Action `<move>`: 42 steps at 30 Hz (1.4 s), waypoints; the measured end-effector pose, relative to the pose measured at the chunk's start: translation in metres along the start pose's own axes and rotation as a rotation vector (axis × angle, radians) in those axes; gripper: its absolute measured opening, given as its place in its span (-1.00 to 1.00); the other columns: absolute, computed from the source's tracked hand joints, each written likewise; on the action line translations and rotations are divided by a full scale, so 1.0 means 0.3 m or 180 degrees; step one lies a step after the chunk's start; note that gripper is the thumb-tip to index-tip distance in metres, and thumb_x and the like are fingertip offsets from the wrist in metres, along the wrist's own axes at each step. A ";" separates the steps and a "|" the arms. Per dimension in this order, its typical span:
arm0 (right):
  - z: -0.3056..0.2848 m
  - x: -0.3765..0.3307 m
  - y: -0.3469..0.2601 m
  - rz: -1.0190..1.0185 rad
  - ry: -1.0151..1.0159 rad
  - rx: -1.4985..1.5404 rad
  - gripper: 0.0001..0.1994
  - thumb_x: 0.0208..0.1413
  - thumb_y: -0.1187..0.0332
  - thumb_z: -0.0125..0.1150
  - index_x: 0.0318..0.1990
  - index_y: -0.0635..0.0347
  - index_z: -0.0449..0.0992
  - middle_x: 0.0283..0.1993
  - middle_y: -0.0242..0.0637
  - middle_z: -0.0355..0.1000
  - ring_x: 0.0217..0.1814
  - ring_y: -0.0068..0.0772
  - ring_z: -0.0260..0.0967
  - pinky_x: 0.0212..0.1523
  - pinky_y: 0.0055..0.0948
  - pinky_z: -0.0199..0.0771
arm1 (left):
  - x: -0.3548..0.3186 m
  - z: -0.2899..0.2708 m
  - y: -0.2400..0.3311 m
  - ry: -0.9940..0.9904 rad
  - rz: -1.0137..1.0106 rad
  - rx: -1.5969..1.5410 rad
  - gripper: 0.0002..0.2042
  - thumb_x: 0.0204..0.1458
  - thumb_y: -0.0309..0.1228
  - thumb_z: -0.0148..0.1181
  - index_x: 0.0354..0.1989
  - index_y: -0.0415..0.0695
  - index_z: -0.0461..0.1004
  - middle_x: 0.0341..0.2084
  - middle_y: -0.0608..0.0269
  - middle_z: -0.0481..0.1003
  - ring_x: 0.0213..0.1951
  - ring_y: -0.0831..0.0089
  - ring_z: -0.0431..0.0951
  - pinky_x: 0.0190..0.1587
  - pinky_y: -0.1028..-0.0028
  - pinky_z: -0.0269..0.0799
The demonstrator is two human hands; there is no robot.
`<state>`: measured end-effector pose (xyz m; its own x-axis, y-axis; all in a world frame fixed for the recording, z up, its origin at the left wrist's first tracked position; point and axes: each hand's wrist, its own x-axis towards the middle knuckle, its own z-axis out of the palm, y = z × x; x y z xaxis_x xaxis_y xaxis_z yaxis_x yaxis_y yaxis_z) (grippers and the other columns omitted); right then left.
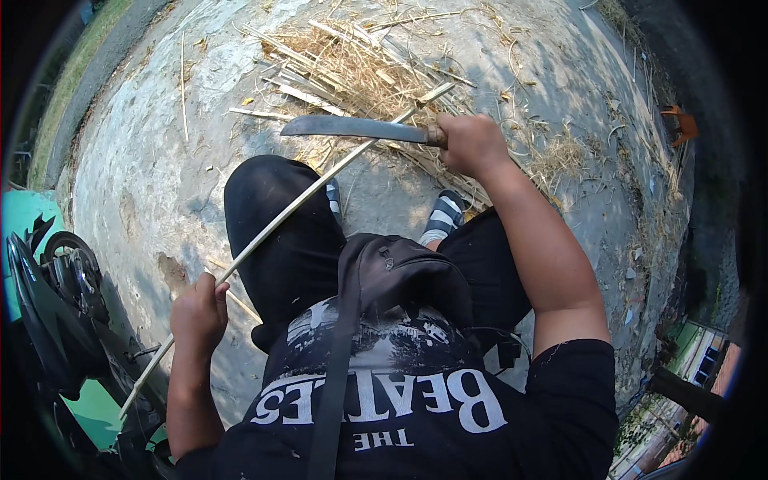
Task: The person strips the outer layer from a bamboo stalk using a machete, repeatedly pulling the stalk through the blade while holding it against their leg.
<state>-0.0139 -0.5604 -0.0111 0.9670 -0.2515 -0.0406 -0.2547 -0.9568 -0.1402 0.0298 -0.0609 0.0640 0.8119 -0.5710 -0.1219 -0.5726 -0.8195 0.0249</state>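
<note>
My right hand (472, 144) grips the wooden handle of a long dark machete (352, 128), blade pointing left, held level above my knees. My left hand (198, 314) holds a long thin bamboo strip (296, 206) near its lower end. The strip runs diagonally up to the right, over my left knee, and passes under the blade near the handle. Its lower end sticks out past my left hand toward the bottom left. I sit with black trousers and striped sandals.
A pile of split bamboo strips and dry shavings (360, 64) lies on the concrete ground (152, 160) ahead of my feet. A motorcycle (56, 304) stands close at my left. An orange object (680, 122) lies at the far right.
</note>
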 end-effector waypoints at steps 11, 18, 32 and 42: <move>-0.041 -0.046 0.057 0.0406 -0.0070 0.0340 -0.53 0.14 -0.07 0.29 -0.03 0.12 0.43 -0.22 0.01 0.58 -0.13 0.15 0.57 -0.13 0.04 0.53 | 0.032 0.011 -0.011 -0.0211 0.0052 -0.0389 -0.76 0.31 -0.27 0.08 -0.33 -0.16 0.33 -0.54 -0.12 0.49 -0.47 -0.23 0.50 -0.45 -0.07 0.34; -0.120 -0.079 0.100 -0.0083 0.0185 0.0204 -0.55 0.24 -0.12 0.18 -0.09 0.10 0.40 -0.33 -0.05 0.56 -0.28 0.15 0.54 -0.27 0.02 0.50 | 0.034 0.044 -0.017 -0.0178 0.0045 -0.0492 -0.75 0.31 -0.25 0.08 -0.33 -0.16 0.33 -0.55 -0.12 0.48 -0.46 -0.22 0.51 -0.44 -0.06 0.34; -0.136 -0.097 0.123 0.0120 0.0105 -0.0180 -0.53 0.22 -0.16 0.16 -0.30 0.13 0.42 -0.40 -0.04 0.55 -0.32 0.12 0.55 -0.28 0.01 0.53 | 0.091 0.066 0.005 -0.0062 0.0276 -0.0526 -0.77 0.26 -0.29 0.15 -0.35 -0.16 0.33 -0.55 -0.07 0.48 -0.47 -0.17 0.52 -0.43 -0.02 0.39; -0.124 -0.131 0.163 -0.0154 0.0080 -0.0329 -0.51 0.25 -0.17 0.13 -0.29 0.16 0.41 -0.50 -0.05 0.52 -0.38 0.17 0.54 -0.34 0.06 0.51 | 0.107 0.051 0.042 -0.0312 0.0354 -0.0440 -0.74 0.24 -0.26 0.17 -0.36 -0.16 0.32 -0.56 -0.08 0.49 -0.46 -0.19 0.53 -0.43 -0.03 0.39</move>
<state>-0.0641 -0.6027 0.0206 0.9783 -0.2071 -0.0113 -0.2074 -0.9775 -0.0387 0.0470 -0.0888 0.0454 0.7257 -0.6562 -0.2068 -0.6314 -0.7546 0.1789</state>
